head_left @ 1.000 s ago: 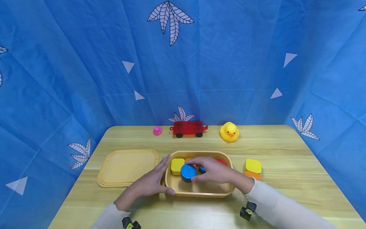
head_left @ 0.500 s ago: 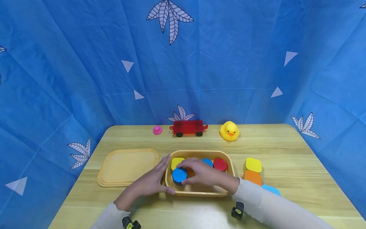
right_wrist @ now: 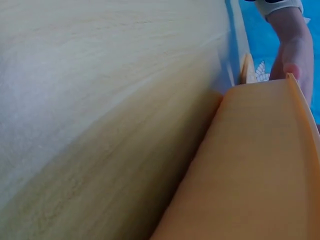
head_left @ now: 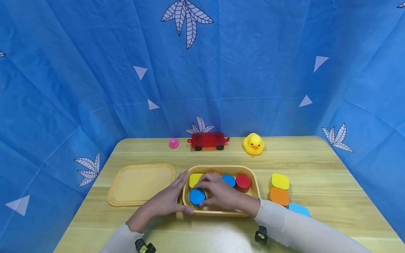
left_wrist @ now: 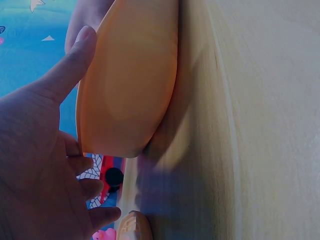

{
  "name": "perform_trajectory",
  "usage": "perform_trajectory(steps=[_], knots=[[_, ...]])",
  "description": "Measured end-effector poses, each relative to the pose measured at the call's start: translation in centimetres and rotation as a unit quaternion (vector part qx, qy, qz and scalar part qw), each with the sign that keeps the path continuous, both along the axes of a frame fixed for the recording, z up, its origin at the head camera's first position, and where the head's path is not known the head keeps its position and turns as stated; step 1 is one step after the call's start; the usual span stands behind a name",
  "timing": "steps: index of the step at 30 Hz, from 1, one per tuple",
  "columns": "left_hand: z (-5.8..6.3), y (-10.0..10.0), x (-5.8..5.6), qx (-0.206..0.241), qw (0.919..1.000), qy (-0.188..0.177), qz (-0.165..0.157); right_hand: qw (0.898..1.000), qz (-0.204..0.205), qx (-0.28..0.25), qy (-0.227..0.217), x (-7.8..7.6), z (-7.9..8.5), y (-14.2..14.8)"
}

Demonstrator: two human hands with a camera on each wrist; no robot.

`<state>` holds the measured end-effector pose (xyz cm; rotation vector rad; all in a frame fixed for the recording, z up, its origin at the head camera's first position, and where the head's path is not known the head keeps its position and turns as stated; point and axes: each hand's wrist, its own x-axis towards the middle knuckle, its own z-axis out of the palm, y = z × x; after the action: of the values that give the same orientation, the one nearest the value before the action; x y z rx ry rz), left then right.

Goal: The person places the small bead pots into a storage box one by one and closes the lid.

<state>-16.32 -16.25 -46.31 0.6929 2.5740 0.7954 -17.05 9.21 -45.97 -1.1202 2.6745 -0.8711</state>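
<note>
A tan plastic box (head_left: 221,212) sits mid-table with toy blocks inside. My right hand (head_left: 221,193) reaches into it, thumb and fingertips pinching a round blue block (head_left: 197,196) low in the front left corner. Behind that block is a yellow square block (head_left: 195,180); an orange one is mostly hidden by my fingers. Another round blue block (head_left: 228,180) and a round red block (head_left: 243,181) stand farther right. My left hand (head_left: 167,198) rests on the box's left end, fingers straight, thumb along the front. In the right wrist view only the box's outer wall (right_wrist: 255,165) shows, without right fingers.
Left of the box lies a flat tan lid-like panel (head_left: 141,184). To the right are yellow (head_left: 280,181), orange (head_left: 279,196) and light blue (head_left: 299,209) blocks. A pink duck (head_left: 173,143), a red wagon (head_left: 208,140) and a yellow duck (head_left: 254,144) line the back.
My right hand has carried the round blue block leftward and down into the box's front left corner. The left hand has stayed at the box's left end.
</note>
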Motion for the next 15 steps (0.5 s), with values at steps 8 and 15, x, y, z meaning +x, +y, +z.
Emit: perform_trajectory(steps=[8, 15], knots=[[-0.11, -0.15, -0.01, 0.009, 0.9999, 0.009, -0.006, 1.000, -0.004, 0.012, 0.019, 0.27, -0.11, -0.23], [-0.16, -0.09, 0.02, 0.007, 1.0000, 0.007, -0.002, 1.000, -0.003, 0.010, 0.019, 0.25, -0.06, -0.06]])
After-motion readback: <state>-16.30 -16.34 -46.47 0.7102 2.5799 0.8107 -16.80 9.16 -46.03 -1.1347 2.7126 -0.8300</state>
